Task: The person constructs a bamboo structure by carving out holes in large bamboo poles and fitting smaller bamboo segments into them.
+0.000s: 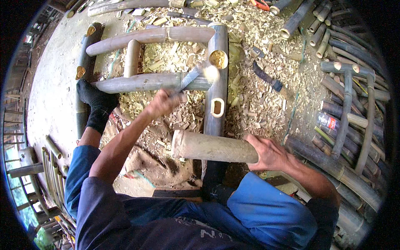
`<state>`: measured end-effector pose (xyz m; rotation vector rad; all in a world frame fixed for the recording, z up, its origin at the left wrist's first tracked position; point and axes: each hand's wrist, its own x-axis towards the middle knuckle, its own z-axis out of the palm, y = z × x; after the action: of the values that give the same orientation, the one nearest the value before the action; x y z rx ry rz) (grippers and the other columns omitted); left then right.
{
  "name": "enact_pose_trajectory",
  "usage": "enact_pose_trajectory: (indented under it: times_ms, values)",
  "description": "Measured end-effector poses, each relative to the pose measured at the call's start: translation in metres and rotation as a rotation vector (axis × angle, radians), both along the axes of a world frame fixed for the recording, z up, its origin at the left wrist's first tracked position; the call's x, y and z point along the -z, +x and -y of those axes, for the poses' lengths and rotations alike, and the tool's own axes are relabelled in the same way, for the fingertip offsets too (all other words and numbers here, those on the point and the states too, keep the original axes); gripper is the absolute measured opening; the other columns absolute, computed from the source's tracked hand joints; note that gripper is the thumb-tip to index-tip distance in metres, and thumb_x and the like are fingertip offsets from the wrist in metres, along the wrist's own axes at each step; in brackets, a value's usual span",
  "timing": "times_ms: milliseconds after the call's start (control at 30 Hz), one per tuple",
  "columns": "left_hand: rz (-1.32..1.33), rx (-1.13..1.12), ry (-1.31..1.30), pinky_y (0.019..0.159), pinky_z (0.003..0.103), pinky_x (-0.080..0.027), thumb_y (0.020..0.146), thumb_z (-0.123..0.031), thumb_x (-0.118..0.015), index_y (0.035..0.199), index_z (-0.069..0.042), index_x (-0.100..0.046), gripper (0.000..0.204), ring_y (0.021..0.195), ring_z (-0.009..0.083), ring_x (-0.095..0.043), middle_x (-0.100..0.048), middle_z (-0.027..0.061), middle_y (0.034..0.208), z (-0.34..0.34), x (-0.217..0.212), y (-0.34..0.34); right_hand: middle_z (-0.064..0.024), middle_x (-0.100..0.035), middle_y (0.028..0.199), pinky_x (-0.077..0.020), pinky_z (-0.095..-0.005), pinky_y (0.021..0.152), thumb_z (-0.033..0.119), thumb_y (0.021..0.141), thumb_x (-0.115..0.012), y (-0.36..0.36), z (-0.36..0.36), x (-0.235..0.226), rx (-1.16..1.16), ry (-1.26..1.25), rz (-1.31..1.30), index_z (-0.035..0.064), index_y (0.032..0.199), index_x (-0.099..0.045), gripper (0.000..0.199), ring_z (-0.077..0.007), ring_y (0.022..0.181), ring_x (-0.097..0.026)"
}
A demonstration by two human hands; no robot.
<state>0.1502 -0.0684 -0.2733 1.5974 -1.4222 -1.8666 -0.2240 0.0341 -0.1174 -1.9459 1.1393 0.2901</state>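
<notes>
My left hand [163,102] is shut on the handle of a chisel-like tool [195,76]; its blurred tip lies against the joint where a horizontal bamboo rail [141,82] meets a thick upright bamboo post [217,79] with oval mortise holes. My right hand [268,153] grips one end of a short thick bamboo log [213,147], held level like a mallet above the post. My left foot in a black sock [96,104] presses on the frame's left post. The frame lies flat on the ground.
Bamboo shavings [250,91] cover the ground around the frame. A dark machete-like knife [267,79] lies right of the post. Stacked bamboo poles and a bent bamboo frame [354,121] fill the right side. A small bamboo rack [52,166] stands at the left.
</notes>
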Motion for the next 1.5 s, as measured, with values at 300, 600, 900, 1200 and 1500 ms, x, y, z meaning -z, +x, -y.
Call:
enact_pose_trajectory:
  times_ms: [300,600,900,1200,1500]
  values:
    - [0.445,0.616,-0.646,0.076,0.046,-0.056,0.093,-0.056,-0.067,0.096,-0.003,-0.078,0.054,0.074,0.0317,-0.071,-0.073,0.0171,0.08,0.055,-0.051,0.0,-0.0155,-0.057,0.12,-0.0524,-0.0413,0.092,0.037,0.069,-0.086,-0.033,-0.043,0.03,0.574,0.083,0.279,-0.0043,0.141,-0.04,0.094,-0.0272,0.109,-0.061]
    - [0.577,0.656,-0.732,0.076,0.05,-0.055,0.091,-0.058,-0.067,0.077,0.0,-0.073,0.06,0.076,0.0406,-0.067,-0.067,0.0241,0.073,0.054,-0.024,0.018,-0.01,-0.061,0.118,-0.0506,-0.0359,0.095,0.015,0.08,-0.077,-0.018,-0.009,0.004,1.079,0.111,0.517,-0.0006,0.139,-0.042,0.07,-0.0202,0.107,-0.061]
    - [0.621,0.659,-0.759,0.077,0.05,-0.055,0.092,-0.057,-0.066,0.084,-0.002,-0.075,0.056,0.079,0.0391,-0.07,-0.069,0.0218,0.075,0.049,-0.013,0.02,-0.0109,-0.06,0.12,-0.0484,-0.0353,0.097,0.016,0.079,-0.079,0.003,-0.002,0.0,0.874,-0.022,0.501,-0.0017,0.138,-0.042,0.072,-0.0199,0.109,-0.06]
    - [0.754,0.72,-0.669,0.083,0.052,-0.057,0.091,-0.073,-0.053,0.091,0.003,-0.071,0.079,0.088,0.0393,-0.072,-0.071,0.0249,0.086,0.045,-0.014,0.011,-0.0247,-0.062,0.112,-0.0523,-0.044,0.089,0.026,0.077,-0.08,0.014,-0.008,0.015,0.547,-0.041,-0.098,-0.0044,0.133,-0.041,0.075,-0.034,0.1,-0.065]
    - [0.692,0.658,-0.633,0.081,0.052,-0.056,0.085,-0.076,-0.06,0.089,0.003,-0.072,0.08,0.086,0.0433,-0.07,-0.069,0.0274,0.084,0.05,-0.003,0.02,-0.025,-0.06,0.12,-0.0501,-0.0434,0.093,0.033,0.077,-0.081,0.032,-0.006,0.004,0.787,-0.352,0.363,-0.009,0.138,-0.037,0.086,-0.0296,0.107,-0.064]
